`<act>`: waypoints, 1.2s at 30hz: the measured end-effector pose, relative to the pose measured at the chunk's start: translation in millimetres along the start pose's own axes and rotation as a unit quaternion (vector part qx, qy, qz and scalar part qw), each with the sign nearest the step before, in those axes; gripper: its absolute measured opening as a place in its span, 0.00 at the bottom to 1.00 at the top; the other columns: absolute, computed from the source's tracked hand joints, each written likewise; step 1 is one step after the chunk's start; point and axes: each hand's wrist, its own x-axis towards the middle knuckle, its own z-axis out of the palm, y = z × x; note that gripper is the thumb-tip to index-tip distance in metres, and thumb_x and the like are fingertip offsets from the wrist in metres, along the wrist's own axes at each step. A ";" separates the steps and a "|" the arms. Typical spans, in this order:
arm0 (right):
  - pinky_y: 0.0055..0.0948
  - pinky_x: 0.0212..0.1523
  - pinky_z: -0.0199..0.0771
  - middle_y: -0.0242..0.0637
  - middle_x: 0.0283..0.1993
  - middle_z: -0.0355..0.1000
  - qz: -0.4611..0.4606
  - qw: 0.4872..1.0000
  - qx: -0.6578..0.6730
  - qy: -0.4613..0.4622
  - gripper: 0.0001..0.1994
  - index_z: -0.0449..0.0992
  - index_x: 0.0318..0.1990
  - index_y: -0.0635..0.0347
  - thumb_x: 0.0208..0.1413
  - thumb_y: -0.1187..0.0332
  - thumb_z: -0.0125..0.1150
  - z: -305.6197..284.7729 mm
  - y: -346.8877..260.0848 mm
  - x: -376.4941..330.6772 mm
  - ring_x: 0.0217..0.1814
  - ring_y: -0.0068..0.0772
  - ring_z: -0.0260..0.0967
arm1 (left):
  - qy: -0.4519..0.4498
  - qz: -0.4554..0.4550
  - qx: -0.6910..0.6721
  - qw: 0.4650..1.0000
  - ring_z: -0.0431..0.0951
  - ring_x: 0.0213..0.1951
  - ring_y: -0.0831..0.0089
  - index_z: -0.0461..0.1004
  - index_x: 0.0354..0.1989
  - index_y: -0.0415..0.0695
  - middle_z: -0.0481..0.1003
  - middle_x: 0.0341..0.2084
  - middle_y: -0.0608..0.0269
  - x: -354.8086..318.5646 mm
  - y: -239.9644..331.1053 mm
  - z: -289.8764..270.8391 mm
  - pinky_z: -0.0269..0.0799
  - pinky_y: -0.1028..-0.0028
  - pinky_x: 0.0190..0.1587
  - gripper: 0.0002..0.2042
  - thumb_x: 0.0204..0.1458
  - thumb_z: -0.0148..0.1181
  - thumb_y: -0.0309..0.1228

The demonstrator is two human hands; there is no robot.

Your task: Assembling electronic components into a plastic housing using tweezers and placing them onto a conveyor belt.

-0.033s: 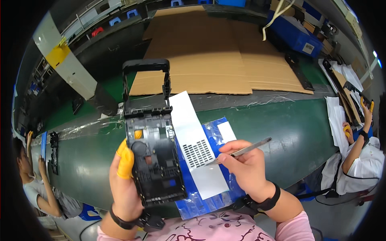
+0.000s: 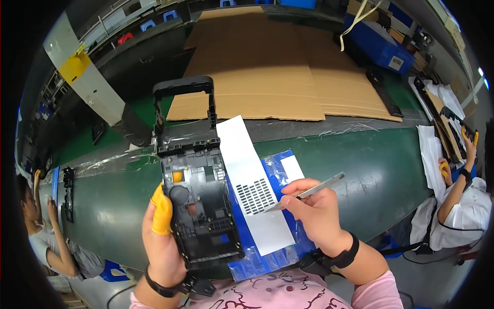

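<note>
Black casing tilts slightly, lower end now more right; we see left hand fingers clamped on its left edge, above bench. Right hand fingers pinch thin metal tool, tip near black pieces on white sheet. We judge work little advanced.

black housing: inside showing, held | white sheet (rows of black pads): diagonal | tweezers: slanted, tips by pads

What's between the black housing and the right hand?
Head view: a white sheet with small black pieces, lying on blue plastic film, plus the tip of a thin metal tool.
</note>
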 end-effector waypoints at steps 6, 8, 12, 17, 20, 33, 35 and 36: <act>0.15 0.29 0.68 0.34 0.28 0.70 0.031 0.999 0.002 -0.013 0.07 0.70 0.34 0.67 0.45 0.81 0.54 2.3 20.2 12.1 0.29 0.19 0.68 | 0.107 0.064 -0.012 0.992 0.70 0.32 0.78 0.60 0.51 0.40 0.70 0.32 0.63 1.9 -30.0 -17.2 0.71 0.76 0.36 0.21 0.52 0.49 0.38; 0.16 0.30 0.68 0.34 0.28 0.70 0.031 0.999 -0.005 -0.006 0.07 0.70 0.34 0.67 0.45 0.81 0.54 -0.3 21.7 12.8 0.29 0.20 0.69 | 0.067 -0.049 -0.058 0.995 0.70 0.33 0.79 0.60 0.51 0.41 0.69 0.31 0.64 5.1 -27.8 -22.5 0.71 0.75 0.36 0.20 0.52 0.49 0.38; 0.16 0.31 0.69 0.35 0.29 0.70 0.038 0.999 -0.020 -0.022 0.07 0.70 0.34 0.67 0.45 0.81 0.53 4.5 19.6 14.2 0.30 0.21 0.69 | 0.045 -0.080 -0.087 0.992 0.70 0.35 0.78 0.59 0.51 0.42 0.69 0.34 0.64 4.8 -28.8 -24.8 0.72 0.74 0.37 0.19 0.53 0.48 0.36; 0.16 0.30 0.69 0.36 0.29 0.71 0.029 0.999 -0.025 -0.029 0.07 0.70 0.35 0.67 0.46 0.82 0.53 4.3 20.3 15.4 0.30 0.22 0.70 | 0.050 -0.059 -0.086 0.993 0.69 0.39 0.75 0.59 0.51 0.43 0.68 0.39 0.63 3.9 -24.3 -16.8 0.69 0.71 0.43 0.19 0.52 0.50 0.33; 0.15 0.28 0.67 0.36 0.28 0.71 0.039 0.999 -0.007 -0.024 0.07 0.70 0.35 0.67 0.45 0.82 0.53 1.7 19.0 14.4 0.28 0.21 0.69 | 0.033 -0.064 -0.102 0.992 0.68 0.42 0.73 0.59 0.52 0.44 0.67 0.43 0.63 4.4 -26.2 -22.4 0.66 0.69 0.47 0.18 0.52 0.49 0.30; 0.16 0.32 0.68 0.41 0.32 0.71 -0.019 0.995 0.046 -0.090 0.09 0.69 0.37 0.71 0.46 0.80 0.55 54.7 -2.1 -28.3 0.33 0.23 0.69 | -0.054 -0.120 -0.159 0.979 0.65 0.49 0.68 0.54 0.55 0.46 0.63 0.49 0.59 -9.3 -30.2 -17.9 0.62 0.65 0.51 0.21 0.53 0.47 0.34; 0.17 0.32 0.68 0.41 0.32 0.71 -0.018 0.995 0.050 -0.086 0.09 0.69 0.37 0.71 0.46 0.80 0.55 54.3 -0.1 -29.5 0.33 0.23 0.69 | -0.058 -0.124 -0.159 0.978 0.65 0.49 0.68 0.54 0.55 0.46 0.62 0.49 0.59 -9.9 -28.5 -19.8 0.63 0.65 0.51 0.21 0.53 0.47 0.34; 0.17 0.32 0.68 0.42 0.32 0.71 -0.019 0.995 0.053 -0.079 0.09 0.69 0.37 0.71 0.46 0.80 0.55 54.6 0.6 -29.8 0.33 0.23 0.69 | -0.065 -0.129 -0.158 0.977 0.65 0.49 0.69 0.53 0.55 0.46 0.62 0.49 0.60 -10.4 -27.7 -20.7 0.63 0.66 0.51 0.21 0.53 0.47 0.33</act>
